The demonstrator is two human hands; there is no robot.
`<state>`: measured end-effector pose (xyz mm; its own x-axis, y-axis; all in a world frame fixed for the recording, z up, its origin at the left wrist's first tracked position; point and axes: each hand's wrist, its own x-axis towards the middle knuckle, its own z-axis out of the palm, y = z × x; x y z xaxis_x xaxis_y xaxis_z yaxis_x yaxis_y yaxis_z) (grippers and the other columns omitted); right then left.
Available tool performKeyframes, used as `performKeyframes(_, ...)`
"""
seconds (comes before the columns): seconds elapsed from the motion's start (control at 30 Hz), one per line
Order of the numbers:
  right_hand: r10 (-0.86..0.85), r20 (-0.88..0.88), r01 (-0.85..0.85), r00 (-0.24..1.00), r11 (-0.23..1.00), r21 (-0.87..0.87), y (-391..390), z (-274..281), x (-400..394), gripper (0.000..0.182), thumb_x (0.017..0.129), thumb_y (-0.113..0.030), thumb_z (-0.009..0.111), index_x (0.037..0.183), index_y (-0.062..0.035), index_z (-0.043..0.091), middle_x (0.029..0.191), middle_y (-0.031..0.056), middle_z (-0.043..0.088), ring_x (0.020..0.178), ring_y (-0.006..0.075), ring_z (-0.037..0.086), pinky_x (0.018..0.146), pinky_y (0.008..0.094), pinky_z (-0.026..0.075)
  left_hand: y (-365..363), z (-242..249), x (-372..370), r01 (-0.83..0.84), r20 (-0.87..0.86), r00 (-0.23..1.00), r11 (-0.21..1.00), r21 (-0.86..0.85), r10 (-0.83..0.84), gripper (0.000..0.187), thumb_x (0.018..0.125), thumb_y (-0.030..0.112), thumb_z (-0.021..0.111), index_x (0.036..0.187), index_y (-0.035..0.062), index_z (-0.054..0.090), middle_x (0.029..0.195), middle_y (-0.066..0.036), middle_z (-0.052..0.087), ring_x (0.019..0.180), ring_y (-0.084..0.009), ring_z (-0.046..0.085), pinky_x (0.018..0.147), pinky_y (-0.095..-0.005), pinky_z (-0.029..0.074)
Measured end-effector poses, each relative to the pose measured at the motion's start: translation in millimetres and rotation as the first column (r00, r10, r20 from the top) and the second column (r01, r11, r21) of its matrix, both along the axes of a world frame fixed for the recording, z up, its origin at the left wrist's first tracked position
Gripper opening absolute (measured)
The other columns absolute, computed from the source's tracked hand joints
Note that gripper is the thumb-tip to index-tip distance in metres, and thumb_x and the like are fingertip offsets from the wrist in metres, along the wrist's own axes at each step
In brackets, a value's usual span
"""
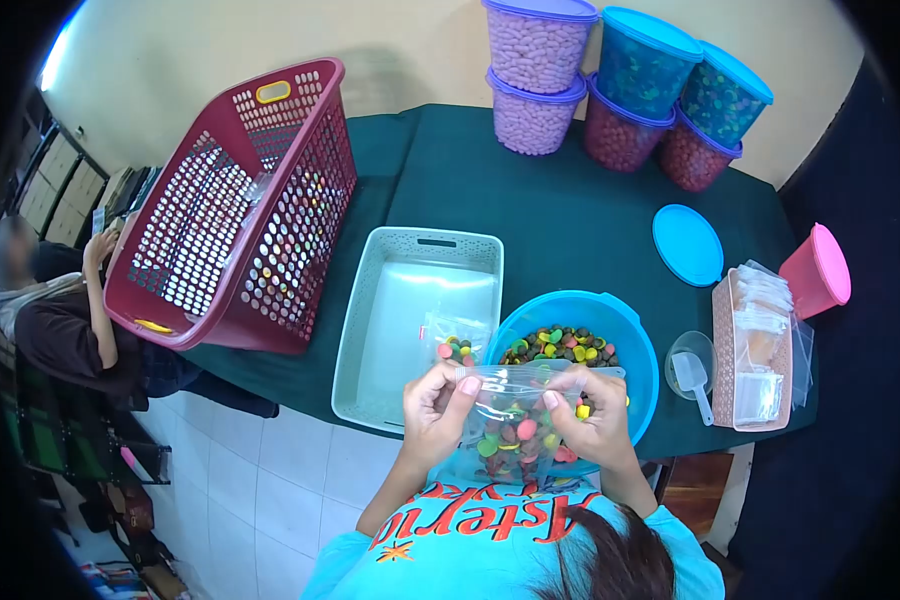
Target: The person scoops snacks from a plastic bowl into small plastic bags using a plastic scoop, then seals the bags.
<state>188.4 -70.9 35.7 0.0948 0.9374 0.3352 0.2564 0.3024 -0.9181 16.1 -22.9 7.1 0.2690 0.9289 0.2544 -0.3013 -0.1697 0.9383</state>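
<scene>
Both hands — left hand (pixel 435 400), right hand (pixel 588 415) — pinched on candy bag (pixel 505 425) top, over surface's near edge; press seal evenly end to end.

Clear bag (pixel 510 425) mouth hidden behind fingers (pixel 450 395); blue bowl (pixel 625 335) near rim covered by bag; seated person (pixel 55 320) (left edge) partly cut off.

Both hands are pinching the top edge of a clear plastic zip bag of multicoloured candies (pixel 507 432), left hand (pixel 434 410) and right hand (pixel 590 420) each in a closed grip. Behind it, a round blue plastic tub (pixel 638 352) of candies is sitting on the green-clothed counter (pixel 560 215), beside a pale grey plastic basket (pixel 355 345).
</scene>
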Motion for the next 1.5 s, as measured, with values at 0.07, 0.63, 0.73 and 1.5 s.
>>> performKeyframes(0.07,-0.007,0.006,0.006,1.000,0.998,0.063,-0.3,-2.0,0.1,0.005,0.069,-0.002,0.058,0.074,-0.0005,0.058,0.066,0.0077,0.059,0.058,0.0158,0.055,0.056,0.0273,0.043,-5.0,9.5,0.8,0.054,0.109,0.993,0.997,-0.060,-0.047,0.011,0.082,0.005,0.056,0.088,-0.0032,0.056,0.081,-0.008,0.060,0.069,-0.0088,0.056,0.061,-0.0215,0.046)
performKeyframes(0.63,-0.081,-0.047,0.084,0.996,0.994,0.070,-14.5,-2.1,-19.0,0.006,0.064,-0.003,0.060,0.068,-0.0024,0.056,0.063,0.0083,0.058,0.057,0.0175,0.055,0.059,0.0287,0.042,-5.2,3.4,-7.7,0.094,-0.067,0.994,0.987,0.129,-0.086,0.005,0.075,0.001,0.059,0.074,-0.0045,0.058,0.073,-0.012,0.060,0.064,-0.0126,0.055,0.060,-0.0236,0.043)
performKeyframes(0.73,-0.132,0.030,0.126,0.991,0.981,0.144,-19.3,-4.5,-24.8,0.006,0.064,-0.002,0.060,0.068,-0.0024,0.056,0.061,0.0076,0.058,0.055,0.0180,0.055,0.058,0.0289,0.042,-1.8,1.9,-11.1,0.180,-0.019,0.984,0.980,0.087,-0.179,0.008,0.073,0.003,0.061,0.072,-0.0038,0.057,0.073,-0.012,0.060,0.063,-0.0133,0.055,0.060,-0.0239,0.043)
performKeyframes(1.5,-0.289,0.123,0.265,0.949,0.947,0.183,-19.5,-3.2,-100.4,0.015,0.061,0.001,0.065,0.075,-0.0029,0.060,0.071,0.0071,0.061,0.063,0.0184,0.058,0.057,0.0273,0.042,26.5,17.5,-65.5,0.494,-0.260,0.867,0.805,0.328,-0.425,0.012,0.070,-0.001,0.065,0.081,-0.0029,0.062,0.075,-0.012,0.061,0.065,-0.0207,0.059,0.059,-0.0282,0.047)
